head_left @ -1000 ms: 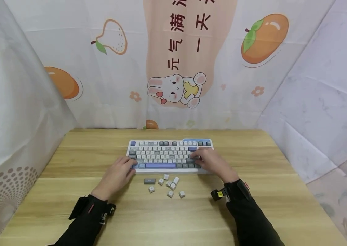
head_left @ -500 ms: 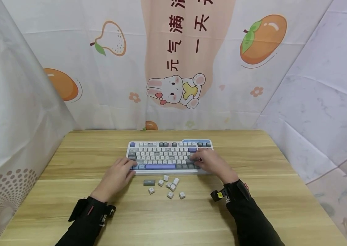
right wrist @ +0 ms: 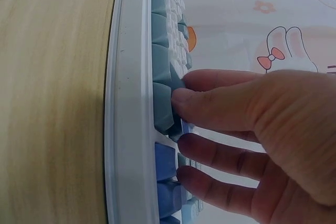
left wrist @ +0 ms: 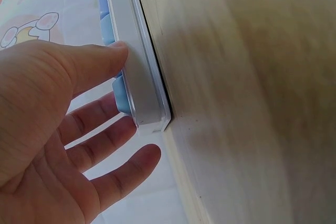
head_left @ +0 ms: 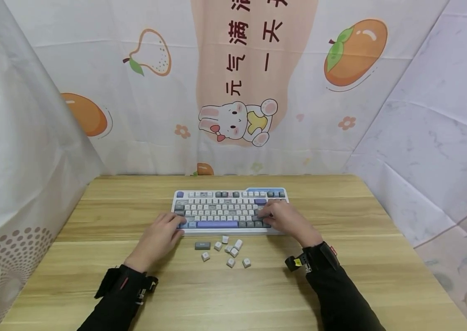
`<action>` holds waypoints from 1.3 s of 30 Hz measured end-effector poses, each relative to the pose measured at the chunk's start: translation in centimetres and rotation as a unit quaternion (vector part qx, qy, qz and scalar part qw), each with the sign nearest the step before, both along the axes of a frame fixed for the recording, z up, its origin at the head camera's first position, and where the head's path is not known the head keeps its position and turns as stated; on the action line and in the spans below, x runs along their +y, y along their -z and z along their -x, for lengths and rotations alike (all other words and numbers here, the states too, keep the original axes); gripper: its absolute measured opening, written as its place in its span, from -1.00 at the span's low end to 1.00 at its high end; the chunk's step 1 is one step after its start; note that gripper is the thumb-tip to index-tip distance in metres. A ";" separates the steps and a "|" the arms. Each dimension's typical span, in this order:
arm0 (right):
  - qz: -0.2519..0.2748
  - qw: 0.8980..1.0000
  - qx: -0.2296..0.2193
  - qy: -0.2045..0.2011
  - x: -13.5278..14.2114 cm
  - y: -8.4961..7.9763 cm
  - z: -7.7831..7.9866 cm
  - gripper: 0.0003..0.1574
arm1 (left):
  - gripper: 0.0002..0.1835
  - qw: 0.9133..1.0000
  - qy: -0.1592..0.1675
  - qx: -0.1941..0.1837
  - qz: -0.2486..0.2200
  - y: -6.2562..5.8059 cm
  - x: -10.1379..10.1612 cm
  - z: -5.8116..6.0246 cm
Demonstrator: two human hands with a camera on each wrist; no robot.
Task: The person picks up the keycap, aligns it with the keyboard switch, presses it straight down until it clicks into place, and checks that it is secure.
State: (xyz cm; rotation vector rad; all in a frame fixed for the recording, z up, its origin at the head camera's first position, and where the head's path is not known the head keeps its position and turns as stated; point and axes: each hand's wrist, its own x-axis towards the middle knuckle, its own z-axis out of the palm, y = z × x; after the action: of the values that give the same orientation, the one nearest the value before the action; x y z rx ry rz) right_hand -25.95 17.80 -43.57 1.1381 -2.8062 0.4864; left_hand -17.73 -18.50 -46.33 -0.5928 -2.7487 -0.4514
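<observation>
Keyboard (head_left: 222, 213) lengthwise between left hand (head_left: 156, 236), fingers apart, and right hand (head_left: 285, 218) — thumb, forefinger close together at grey keys (right wrist: 161, 103); pinch unclear.

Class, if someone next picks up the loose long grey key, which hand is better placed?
Probably the left hand: at the left end of the keyboard, it lies closer to the long grey key. The right hand, toward the other end, would reach farther.

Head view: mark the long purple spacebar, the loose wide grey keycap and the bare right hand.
Long purple spacebar (head_left: 217, 225): head view, middle of its top.
Loose wide grey keycap (head_left: 202, 246): head view, on its top.
Bare right hand (head_left: 285, 217): head view, back of the hand.
</observation>
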 end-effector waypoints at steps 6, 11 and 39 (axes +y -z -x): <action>-0.004 1.000 0.001 -0.003 0.1 0.0 -0.3 -0.80 | -0.72 1.000 0.010 0.006 -0.007 0.2 0.1 0.0; 0.003 1.000 0.004 -0.007 0.4 -0.2 -0.3 -0.80 | -0.72 1.000 0.009 0.005 -0.007 0.2 0.1 0.1; -0.028 0.999 0.013 -0.031 -1.3 -1.2 -1.5 -0.60 | -0.72 1.000 -0.001 -0.005 -0.008 0.1 0.0 0.0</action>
State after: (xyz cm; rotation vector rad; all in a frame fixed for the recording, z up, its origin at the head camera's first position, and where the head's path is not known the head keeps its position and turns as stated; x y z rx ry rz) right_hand -24.47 16.52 -42.35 1.2371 -2.7858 0.3964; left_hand -17.76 -18.48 -46.41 -0.5867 -2.7527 -0.4766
